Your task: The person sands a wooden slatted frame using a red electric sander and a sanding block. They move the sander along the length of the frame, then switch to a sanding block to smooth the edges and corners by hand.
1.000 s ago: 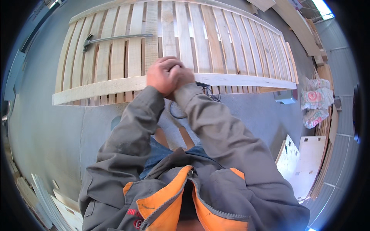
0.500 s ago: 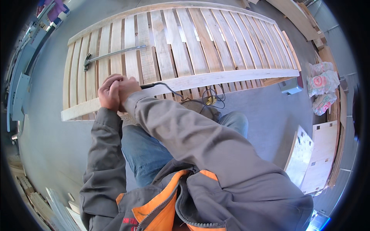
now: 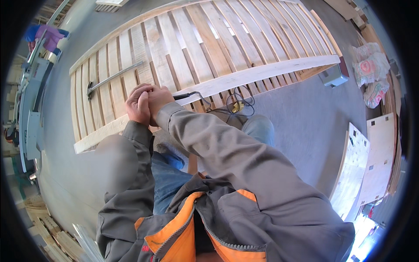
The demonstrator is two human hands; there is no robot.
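My right hand (image 3: 160, 100) is closed around a corded power tool (image 3: 181, 96). Only its black rear end shows past the wrist; its body and working end are hidden. Pressed against the right hand, my left hand (image 3: 139, 104) is also closed, at the tool's front part. Both are over the near rail (image 3: 222, 83) of a long slatted wooden frame (image 3: 192, 65). A black cord (image 3: 206, 101) runs from the tool to a loose coil with a yellow piece (image 3: 237, 107). A claw hammer (image 3: 115, 77) lies on the slats, beyond my hands to the left.
A grey metal box (image 3: 334, 77) is by the frame's right end. Pale boards with square holes (image 3: 379, 155) lean at the right, near crumpled plastic bags (image 3: 371, 70). Long grey machinery (image 3: 34, 118) stands left. Timber (image 3: 56, 236) lies lower left. A blurred patch covers part of my left sleeve.
The view has shifted and turned, so the frame appears tilted, with its left end lower. My hands, still together on the tool, appear slightly farther right along the near rail.
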